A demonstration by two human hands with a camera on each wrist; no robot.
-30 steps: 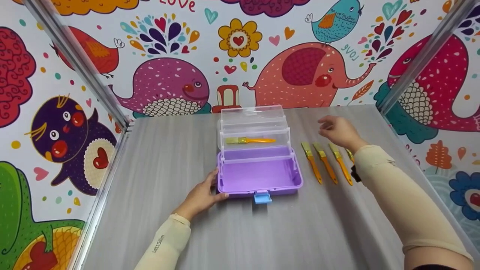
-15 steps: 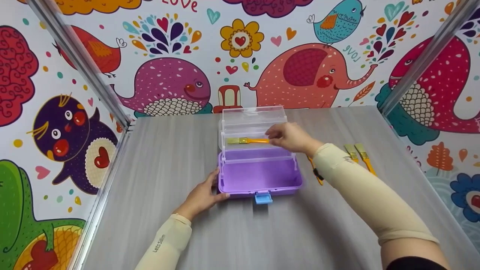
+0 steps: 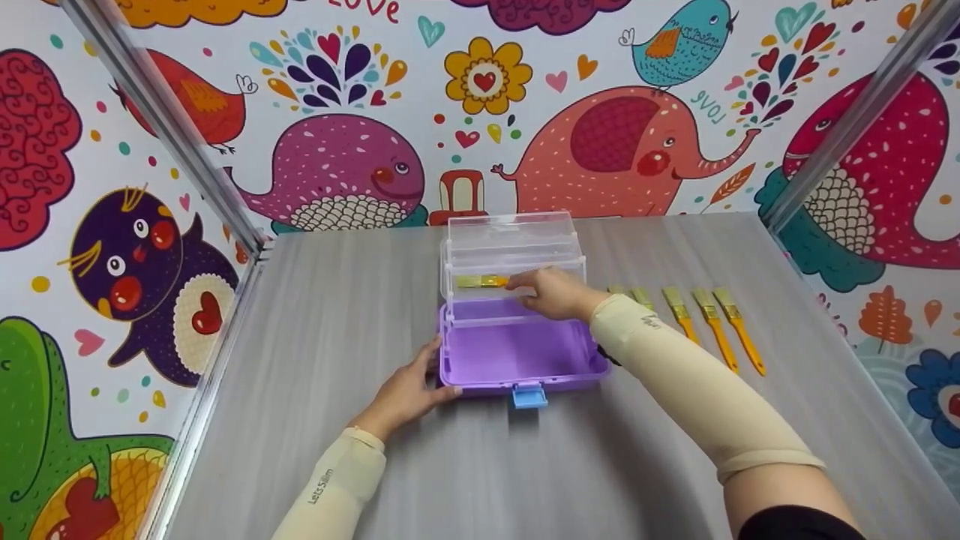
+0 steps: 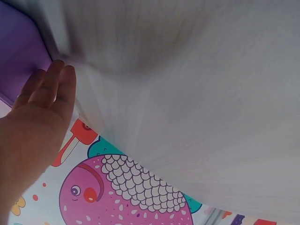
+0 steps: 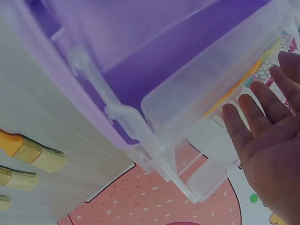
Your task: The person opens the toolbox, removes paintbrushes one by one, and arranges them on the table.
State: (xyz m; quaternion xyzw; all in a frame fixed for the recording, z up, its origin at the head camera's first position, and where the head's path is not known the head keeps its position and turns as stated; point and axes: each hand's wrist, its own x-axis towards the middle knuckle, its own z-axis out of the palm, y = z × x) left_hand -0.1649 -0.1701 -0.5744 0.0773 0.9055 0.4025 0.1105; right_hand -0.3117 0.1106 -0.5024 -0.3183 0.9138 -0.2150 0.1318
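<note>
A purple toolbox (image 3: 517,349) stands with its clear lid (image 3: 510,229) and clear tiered trays folded back. My left hand (image 3: 405,394) rests at its front left corner, thumb on the front rim; the left wrist view shows loosely extended fingers (image 4: 49,86) against the side. A flat paintbrush (image 3: 480,281) with yellow-orange handle lies crosswise in an upper tray. Over its handle is my right hand (image 3: 551,292), fingertips close to the metal band. In the right wrist view the fingers (image 5: 258,101) look relaxed and spread beside the brush; contact is unclear.
Several similar paintbrushes (image 3: 716,334) lie in a row on the grey table (image 3: 300,337) to the right, two partly behind the right sleeve. The blue latch (image 3: 529,396) hangs down at the front. Patterned walls (image 3: 472,135) enclose the table.
My right hand has come left from above the row of brushes to the brush in the tray, then further along its handle. My left hand has stayed on the box.
</note>
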